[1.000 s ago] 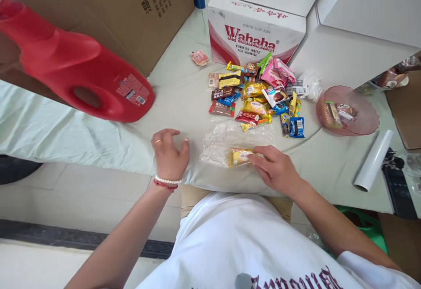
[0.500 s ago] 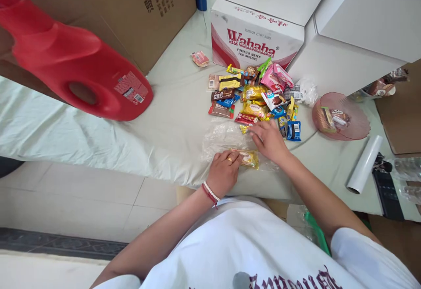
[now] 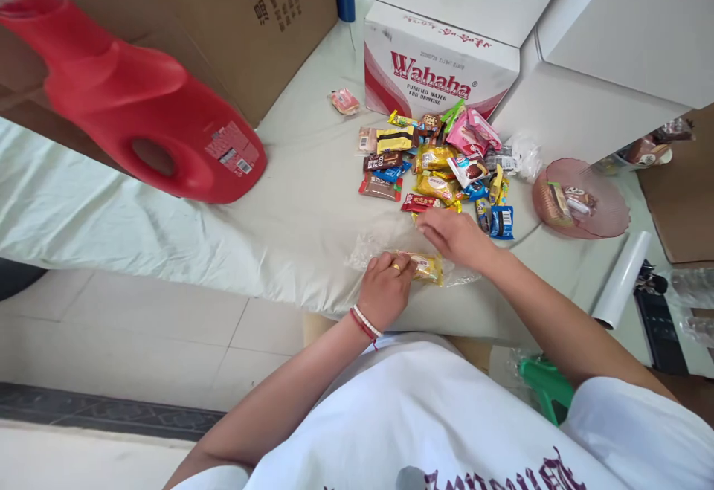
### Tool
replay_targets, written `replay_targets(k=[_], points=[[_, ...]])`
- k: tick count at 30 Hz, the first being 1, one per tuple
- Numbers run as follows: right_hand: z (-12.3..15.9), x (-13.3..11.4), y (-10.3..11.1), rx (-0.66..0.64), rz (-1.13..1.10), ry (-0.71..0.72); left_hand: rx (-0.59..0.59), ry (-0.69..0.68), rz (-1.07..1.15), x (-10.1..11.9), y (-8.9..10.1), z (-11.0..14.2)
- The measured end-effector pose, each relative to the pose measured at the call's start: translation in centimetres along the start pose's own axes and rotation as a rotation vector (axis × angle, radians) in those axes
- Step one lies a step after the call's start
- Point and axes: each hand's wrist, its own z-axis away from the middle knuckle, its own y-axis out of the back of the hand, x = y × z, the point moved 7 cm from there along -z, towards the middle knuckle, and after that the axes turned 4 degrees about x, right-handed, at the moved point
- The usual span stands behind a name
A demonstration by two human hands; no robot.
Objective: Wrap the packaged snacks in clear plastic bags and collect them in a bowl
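My left hand [image 3: 387,289] lies over the left end of a yellow wrapped snack [image 3: 428,268], its fingers closed down on the wrapper. Under and around that snack spreads a crinkled clear plastic film [image 3: 365,248]. Just beyond it, my right hand [image 3: 458,237] has its fingers bent and pressed together, seemingly pinching the film's far edge; the fingertips are partly hidden. A bit of yellow wrapper shows past those fingertips. Close ahead lies a pile of wrapped snacks, with a red packet [image 3: 420,202] and a brown packet [image 3: 380,187] at its near side.
A white and red water carton [image 3: 440,66] stands behind the pile. To the right are a pink glass bowl [image 3: 608,204] holding snacks and a white roll [image 3: 622,282]. A large red jug [image 3: 195,133] stands left. One pink packet [image 3: 344,102] lies apart.
The far part of the plastic film has drawn in toward me and gathered near the snack. My right hand's fingers have closed together; my left hand stays on the yellow snack.
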Motion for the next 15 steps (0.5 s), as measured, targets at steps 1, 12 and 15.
replay_targets(k=[1, 12, 15], points=[[1.3, -1.1, -0.4, -0.043, 0.092, 0.031, 0.006, 0.029, 0.005, -0.1, 0.0, 0.0], [8.1, -3.0, -8.0, -0.233, 0.196, 0.009, 0.355, 0.593, 0.579, -9.1, 1.8, 2.7], [7.7, -3.2, -7.7, -0.24, 0.184, -0.03, 0.514, 0.811, 0.532, -11.6, 2.9, 2.7]])
